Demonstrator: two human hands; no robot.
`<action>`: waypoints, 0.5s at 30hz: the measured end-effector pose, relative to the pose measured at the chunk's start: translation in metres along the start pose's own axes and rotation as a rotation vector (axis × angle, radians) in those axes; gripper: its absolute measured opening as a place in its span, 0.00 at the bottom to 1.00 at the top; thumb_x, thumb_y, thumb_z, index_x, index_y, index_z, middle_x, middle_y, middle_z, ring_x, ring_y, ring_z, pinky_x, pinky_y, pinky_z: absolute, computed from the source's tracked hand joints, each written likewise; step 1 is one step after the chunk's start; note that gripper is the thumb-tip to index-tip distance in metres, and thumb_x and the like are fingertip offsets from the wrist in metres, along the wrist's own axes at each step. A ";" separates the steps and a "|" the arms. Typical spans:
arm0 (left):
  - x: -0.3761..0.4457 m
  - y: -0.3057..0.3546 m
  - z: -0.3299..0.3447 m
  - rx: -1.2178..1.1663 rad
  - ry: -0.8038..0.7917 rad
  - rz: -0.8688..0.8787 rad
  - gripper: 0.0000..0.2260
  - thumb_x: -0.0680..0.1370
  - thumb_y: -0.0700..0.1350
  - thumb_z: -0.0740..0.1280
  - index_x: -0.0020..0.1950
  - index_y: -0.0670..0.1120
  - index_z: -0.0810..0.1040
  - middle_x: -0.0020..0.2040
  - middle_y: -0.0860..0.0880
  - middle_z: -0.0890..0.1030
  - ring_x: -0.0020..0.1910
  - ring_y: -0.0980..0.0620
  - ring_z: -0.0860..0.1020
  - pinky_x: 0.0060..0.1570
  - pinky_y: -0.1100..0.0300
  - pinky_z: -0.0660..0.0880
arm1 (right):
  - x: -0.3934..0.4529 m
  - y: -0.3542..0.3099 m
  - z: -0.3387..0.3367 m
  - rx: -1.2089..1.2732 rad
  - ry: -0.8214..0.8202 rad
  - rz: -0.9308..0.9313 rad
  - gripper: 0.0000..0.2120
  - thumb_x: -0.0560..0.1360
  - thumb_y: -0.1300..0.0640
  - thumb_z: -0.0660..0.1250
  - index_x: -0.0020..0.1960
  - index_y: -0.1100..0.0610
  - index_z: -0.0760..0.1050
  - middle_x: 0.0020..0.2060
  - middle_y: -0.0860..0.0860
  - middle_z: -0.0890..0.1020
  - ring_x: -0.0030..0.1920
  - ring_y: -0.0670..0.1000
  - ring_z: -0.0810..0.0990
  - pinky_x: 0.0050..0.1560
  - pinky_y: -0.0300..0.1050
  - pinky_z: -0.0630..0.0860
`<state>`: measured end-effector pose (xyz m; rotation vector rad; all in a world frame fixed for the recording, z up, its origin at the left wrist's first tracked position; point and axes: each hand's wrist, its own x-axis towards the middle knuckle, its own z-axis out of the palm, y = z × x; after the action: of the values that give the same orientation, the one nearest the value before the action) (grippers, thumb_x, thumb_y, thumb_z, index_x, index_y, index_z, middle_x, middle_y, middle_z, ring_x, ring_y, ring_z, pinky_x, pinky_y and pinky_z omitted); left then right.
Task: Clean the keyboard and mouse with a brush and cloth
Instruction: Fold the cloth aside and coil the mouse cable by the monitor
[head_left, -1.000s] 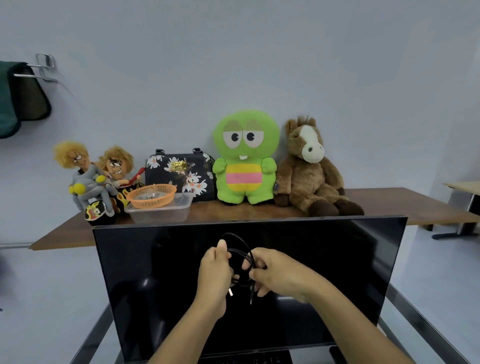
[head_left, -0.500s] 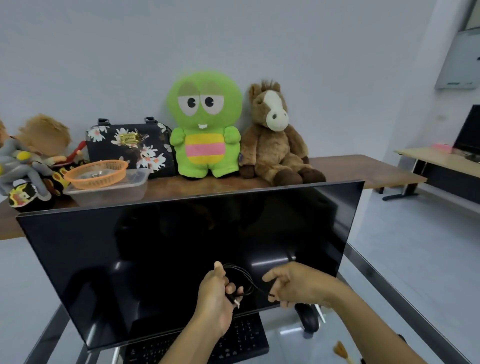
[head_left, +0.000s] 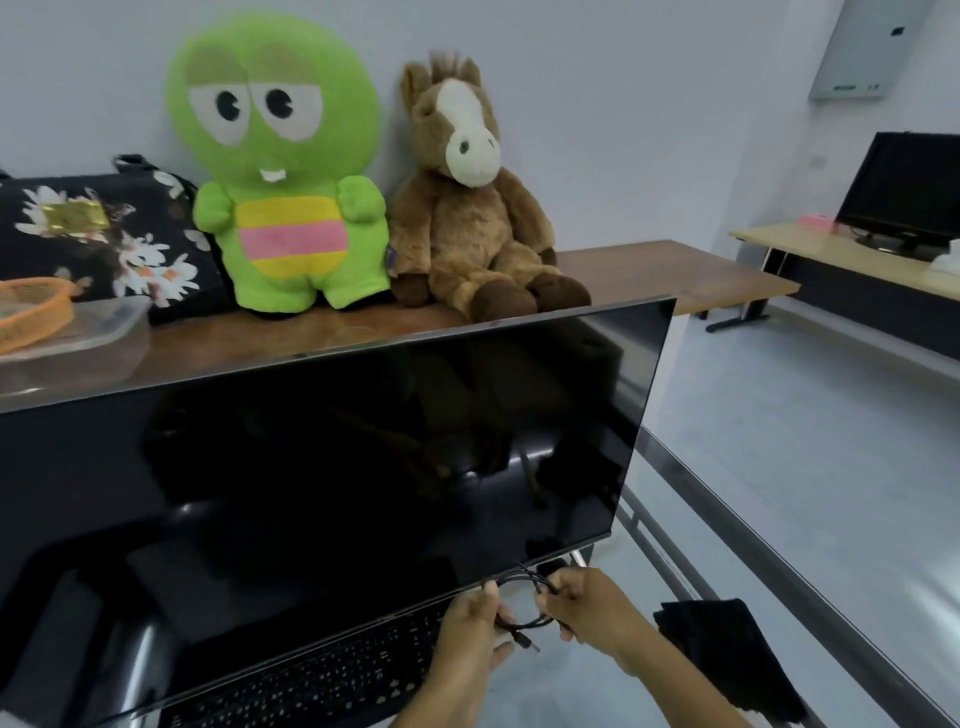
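A coiled cable (head_left: 524, 603) is being gripped by left hand (head_left: 475, 631) and right hand (head_left: 592, 613), probably to keep it bundled above the keyboard (head_left: 322, 680).

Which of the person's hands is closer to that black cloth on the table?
Right. The right hand holds the coiled cable just left of the black cloth; the left hand grips the same coil farther left, over the keyboard.

A black keyboard (head_left: 322, 680) lies flat below the monitor, a dark folded cloth (head_left: 727, 654) well to its right.
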<state>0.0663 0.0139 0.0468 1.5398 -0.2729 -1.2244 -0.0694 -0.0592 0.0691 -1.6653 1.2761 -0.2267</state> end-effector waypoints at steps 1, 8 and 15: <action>0.011 -0.011 0.003 0.102 0.009 -0.009 0.11 0.81 0.47 0.61 0.52 0.39 0.75 0.45 0.42 0.79 0.45 0.46 0.78 0.48 0.51 0.76 | 0.009 0.011 0.001 -0.013 0.021 0.023 0.10 0.76 0.58 0.65 0.37 0.58 0.69 0.33 0.53 0.73 0.26 0.45 0.74 0.29 0.33 0.68; 0.057 -0.056 0.006 1.132 0.202 0.345 0.24 0.80 0.52 0.60 0.75 0.50 0.58 0.73 0.52 0.61 0.72 0.53 0.62 0.67 0.62 0.62 | 0.082 0.058 0.031 -0.230 0.036 0.180 0.19 0.74 0.57 0.64 0.28 0.54 0.60 0.26 0.49 0.69 0.33 0.52 0.75 0.38 0.42 0.72; 0.121 -0.106 -0.019 1.638 -0.230 0.644 0.31 0.67 0.62 0.55 0.61 0.45 0.76 0.76 0.46 0.57 0.78 0.52 0.50 0.72 0.48 0.49 | 0.132 0.075 0.066 -0.509 0.031 0.000 0.10 0.79 0.51 0.62 0.49 0.58 0.74 0.47 0.53 0.80 0.50 0.52 0.79 0.45 0.40 0.74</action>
<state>0.0910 -0.0211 -0.1095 2.2314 -2.1175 -0.4833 -0.0175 -0.1259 -0.0733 -2.0930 1.4361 0.0837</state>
